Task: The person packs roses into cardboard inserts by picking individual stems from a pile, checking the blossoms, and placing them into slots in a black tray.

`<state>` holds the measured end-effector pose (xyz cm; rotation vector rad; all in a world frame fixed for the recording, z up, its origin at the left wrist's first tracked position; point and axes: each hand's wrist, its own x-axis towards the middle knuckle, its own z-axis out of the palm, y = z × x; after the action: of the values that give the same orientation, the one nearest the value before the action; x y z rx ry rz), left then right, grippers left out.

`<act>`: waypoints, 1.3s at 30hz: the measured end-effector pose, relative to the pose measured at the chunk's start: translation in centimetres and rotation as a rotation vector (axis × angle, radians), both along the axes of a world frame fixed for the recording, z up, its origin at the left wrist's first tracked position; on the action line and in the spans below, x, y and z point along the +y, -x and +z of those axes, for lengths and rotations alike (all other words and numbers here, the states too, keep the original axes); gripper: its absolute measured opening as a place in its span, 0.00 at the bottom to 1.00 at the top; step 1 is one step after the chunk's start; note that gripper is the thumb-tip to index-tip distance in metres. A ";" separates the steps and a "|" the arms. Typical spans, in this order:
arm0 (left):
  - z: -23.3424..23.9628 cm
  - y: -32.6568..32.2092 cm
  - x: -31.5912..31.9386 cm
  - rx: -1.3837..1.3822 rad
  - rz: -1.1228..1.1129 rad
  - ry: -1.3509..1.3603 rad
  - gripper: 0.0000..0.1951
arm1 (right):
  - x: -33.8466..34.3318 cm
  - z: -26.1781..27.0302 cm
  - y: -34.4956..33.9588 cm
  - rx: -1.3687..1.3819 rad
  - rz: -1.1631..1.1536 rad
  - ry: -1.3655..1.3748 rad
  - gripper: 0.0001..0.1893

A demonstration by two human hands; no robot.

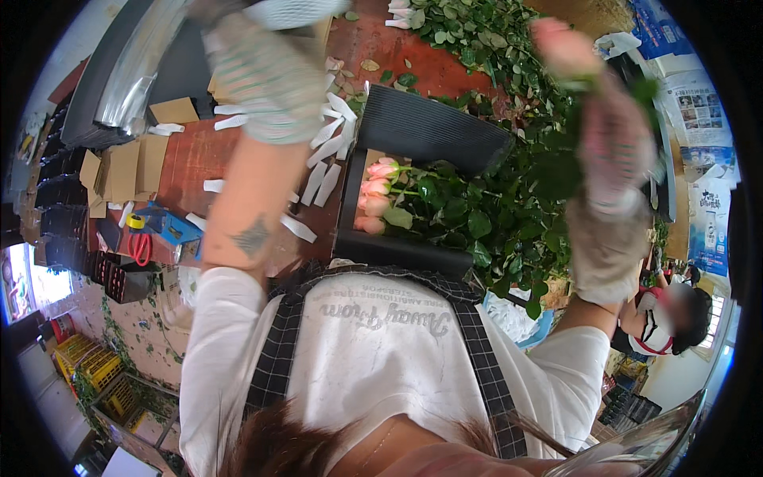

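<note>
My left hand, in a striped knit glove, is blurred at the upper left. White foam mesh shows beside its fingers; I cannot tell whether it is held. On the right my right hand, also gloved and blurred, grips a pink rose with its bloom pointing up and left. Between my arms lies a black corrugated wrap with one flap raised. Inside it are several pink roses, blooms to the left, leafy stems to the right.
White foam net sleeves lie scattered on the red table. Cardboard pieces, red-handled scissors and a blue tape dispenser are at left. Cut foliage covers the far right side. Another person is at right.
</note>
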<state>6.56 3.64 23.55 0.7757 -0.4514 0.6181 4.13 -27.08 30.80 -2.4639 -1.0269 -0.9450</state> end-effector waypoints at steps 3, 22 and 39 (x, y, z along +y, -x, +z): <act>-6.3 3.1 2.4 0.073 0.574 -1.166 0.09 | 2.1 2.9 1.3 0.208 0.331 -0.484 0.13; -15.8 7.7 -2.4 -0.187 -0.171 -1.963 0.23 | 6.4 -23.4 3.3 0.468 -0.169 0.534 0.29; -15.5 6.8 2.1 0.182 -0.180 -1.722 0.21 | 8.2 -22.4 3.6 0.631 -0.205 0.715 0.09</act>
<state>-0.28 5.70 8.10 2.3511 -0.8477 -0.1848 0.52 -18.86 8.37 -3.1452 -0.9895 0.2567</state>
